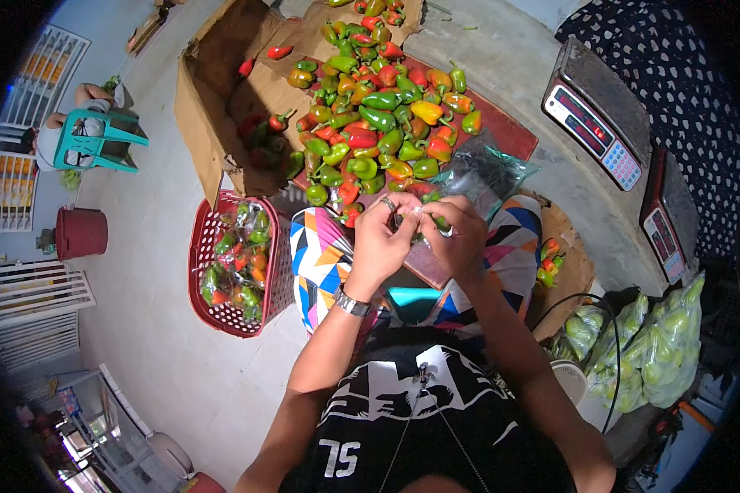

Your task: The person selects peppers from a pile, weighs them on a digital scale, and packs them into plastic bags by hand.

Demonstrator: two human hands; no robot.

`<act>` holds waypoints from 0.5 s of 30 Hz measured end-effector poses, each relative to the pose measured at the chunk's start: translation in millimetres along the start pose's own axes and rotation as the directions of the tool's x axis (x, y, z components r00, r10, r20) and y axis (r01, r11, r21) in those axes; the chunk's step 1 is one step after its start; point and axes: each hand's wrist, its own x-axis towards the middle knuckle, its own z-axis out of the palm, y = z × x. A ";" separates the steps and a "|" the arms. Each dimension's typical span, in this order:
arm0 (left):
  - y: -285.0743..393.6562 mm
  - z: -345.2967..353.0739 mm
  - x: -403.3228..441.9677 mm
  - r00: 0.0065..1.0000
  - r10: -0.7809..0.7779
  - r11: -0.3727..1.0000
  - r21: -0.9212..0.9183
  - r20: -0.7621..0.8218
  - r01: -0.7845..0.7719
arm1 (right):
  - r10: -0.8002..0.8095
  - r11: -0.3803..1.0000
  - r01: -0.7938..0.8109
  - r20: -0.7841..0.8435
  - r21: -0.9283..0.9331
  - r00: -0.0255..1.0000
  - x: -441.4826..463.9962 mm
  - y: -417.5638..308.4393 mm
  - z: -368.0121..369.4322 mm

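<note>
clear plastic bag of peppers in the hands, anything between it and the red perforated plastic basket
Yes: the left leg in multicoloured geometric-print fabric lies between the clear bag and the red basket. Nothing visible covers the basket's open top, though bagged peppers lie inside.

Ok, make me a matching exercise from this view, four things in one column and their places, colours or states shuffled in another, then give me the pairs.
Column one
1. Loose peppers
2. Perforated basket
3. Metal watch
4. Left hand and right hand

Column two
A. On the left wrist
B. Close together, at the near edge of the pepper heap
C. Mixed red, green, orange and yellow
D. Red, holding bagged peppers

Pairs: 1-C, 2-D, 3-A, 4-B
</note>
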 end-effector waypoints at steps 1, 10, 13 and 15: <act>1.4 0.3 1.3 1.000 0.009 1.000 0.017 0.003 -0.009 | -0.005 1.000 0.005 0.009 0.024 1.000 2.7 2.4 -1.9; 22.7 -18.6 13.0 0.979 0.087 0.972 0.201 0.182 -0.124 | -0.022 0.998 0.027 0.094 -0.062 0.995 9.6 0.5 -8.9; 14.9 -24.6 17.7 0.956 -0.030 0.996 0.086 0.291 0.005 | 0.006 1.000 -0.003 0.187 -0.016 0.982 12.1 7.1 -12.4; 3.4 -23.1 19.5 0.915 -0.200 0.919 -0.256 0.351 0.299 | 0.018 1.000 -0.017 0.139 -0.010 0.990 11.1 7.9 -11.4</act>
